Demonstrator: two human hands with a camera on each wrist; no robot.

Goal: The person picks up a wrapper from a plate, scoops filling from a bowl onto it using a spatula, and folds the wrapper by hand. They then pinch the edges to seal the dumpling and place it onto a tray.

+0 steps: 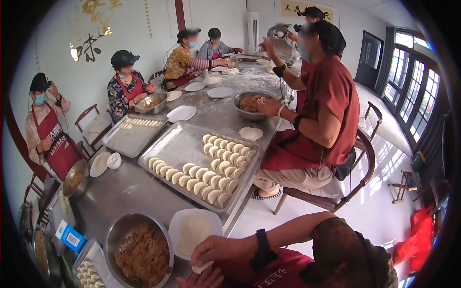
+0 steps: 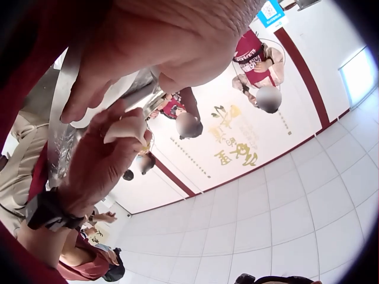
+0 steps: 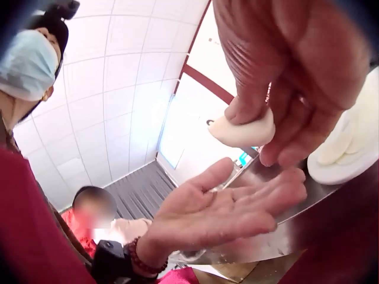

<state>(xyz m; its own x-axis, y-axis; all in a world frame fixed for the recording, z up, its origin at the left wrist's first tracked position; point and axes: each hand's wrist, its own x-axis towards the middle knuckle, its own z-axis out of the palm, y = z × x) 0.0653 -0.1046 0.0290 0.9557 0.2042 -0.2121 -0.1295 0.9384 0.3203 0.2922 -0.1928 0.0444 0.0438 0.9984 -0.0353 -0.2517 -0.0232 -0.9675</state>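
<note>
Between thumb and fingers, my right hand (image 1: pixel 222 249) pinches a folded white dumpling (image 1: pixel 202 267), which shows more closely in the right wrist view as a smooth half-moon (image 3: pixel 243 130). Just below it my left hand (image 3: pixel 219 216) lies palm up with its fingers extended, apart from the dumpling in that view. Left of the hands, a steel bowl (image 1: pixel 144 219) holds brown minced filling (image 1: pixel 143 257). Beside the bowl, a white plate (image 1: pixel 215 217) carries round dough wrappers (image 1: pixel 193 234).
A large metal tray (image 1: pixel 175 139) with rows of dumplings lies further up the steel table (image 1: pixel 125 185). Near the bowl are a smaller tray of dumplings (image 1: pixel 90 276) and a blue code card (image 1: pixel 71 236). A person in red (image 1: pixel 331 96) sits at the right edge; others work along the table.
</note>
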